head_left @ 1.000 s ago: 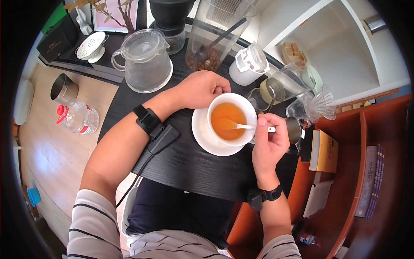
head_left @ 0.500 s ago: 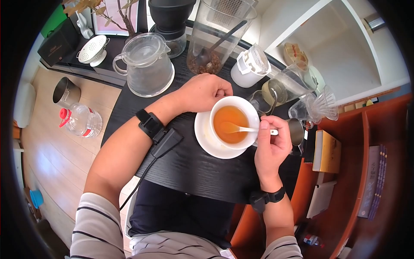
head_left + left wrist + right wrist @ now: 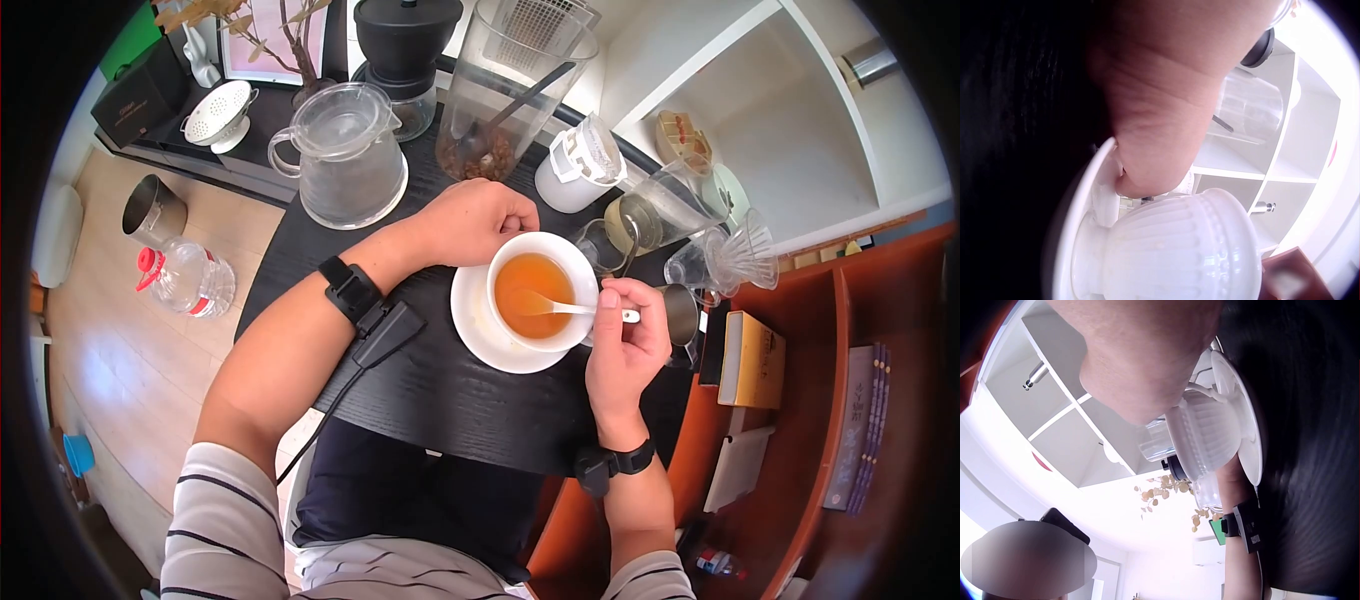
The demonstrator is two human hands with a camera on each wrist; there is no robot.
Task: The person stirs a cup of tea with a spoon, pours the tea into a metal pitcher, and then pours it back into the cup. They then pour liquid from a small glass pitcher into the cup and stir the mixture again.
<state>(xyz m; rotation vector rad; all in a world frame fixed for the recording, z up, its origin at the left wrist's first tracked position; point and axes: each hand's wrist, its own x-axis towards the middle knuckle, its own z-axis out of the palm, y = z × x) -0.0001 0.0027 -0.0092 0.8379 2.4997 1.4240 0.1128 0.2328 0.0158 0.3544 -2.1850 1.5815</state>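
Note:
In the head view a white cup of amber liquid stands on a white saucer. My right hand pinches the handle of a white spoon between thumb and fingers, and the spoon's bowl lies in the liquid. At the far left of the cup, my left hand has its fingers curled at the saucer. From the left wrist, that hand grips the saucer's rim beside the ribbed cup. The right wrist view shows the cup's handle below my right hand.
Behind the cup on the black table stand a glass pot, a coffee grinder, a tall clear container of beans and a white canister. Glassware stands at right, near a shelf with books.
The spoon's bowl has shifted slightly left within the cup. Both hands keep their holds, and the whole head view has drifted a little, so the table things sit slightly lower.

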